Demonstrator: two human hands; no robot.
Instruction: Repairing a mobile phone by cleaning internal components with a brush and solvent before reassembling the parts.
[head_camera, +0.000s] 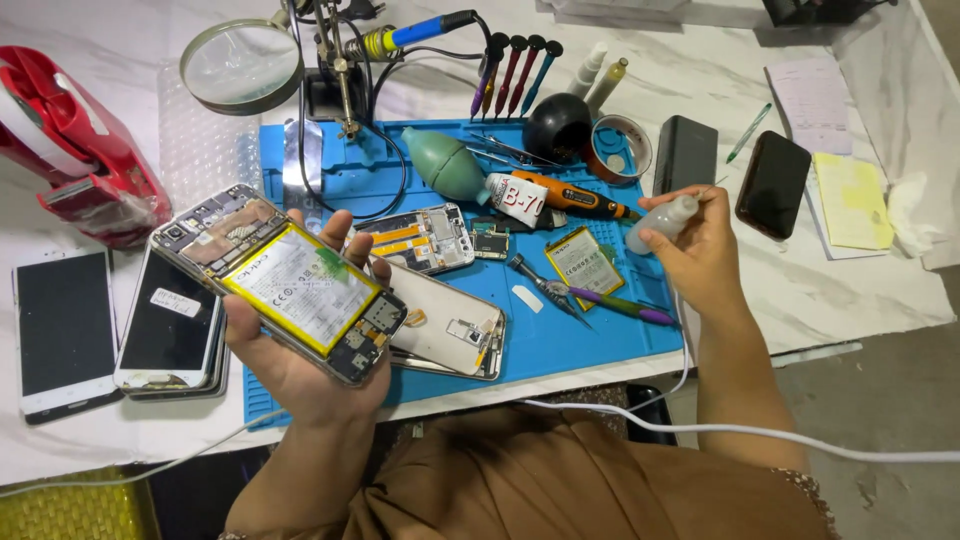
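Table (120, 60): white marbled top; near edge runs under the forearms, right edge drops to bare floor. Little free room left of centre.

Blue mat (600, 350): mid-table, near edge close to table's near edge. Most parts lie on it, likely to keep small bits from rolling off. Open patch near its near-right corner.

Red tool case (80, 150): far-left corner area, off the mat.

Magnifier (240, 65) on clamp stand: far edge of mat, lens tilted over the mat.

Spare phones, 2 stacks (110, 325): left of mat, screens up, nr table's near edge.

Opened phone (285, 285): back cover off, yellow battery exposed, raised above mat's left side. Left hand (300, 370) under it, palm up, fingers curled round far edge, thumb on near edge — held flat and tilted toward the camera, prob. for a clear look at the battery.

Phone back shell (450, 330): mid-mat, flat, just right of the held phone.

Second opened phone (425, 240): beyond the shell.

Black phone (772, 185): off mat, right side, by paper notes.

Small clear bottle (662, 220): above mat's right edge, pinched between right hand (700, 260) thumb and fingers, nozzle pointing left toward the held phone.

Loose battery (585, 265): right part of mat, below the bottle.

Tweezers (545, 290): beside loose battery.
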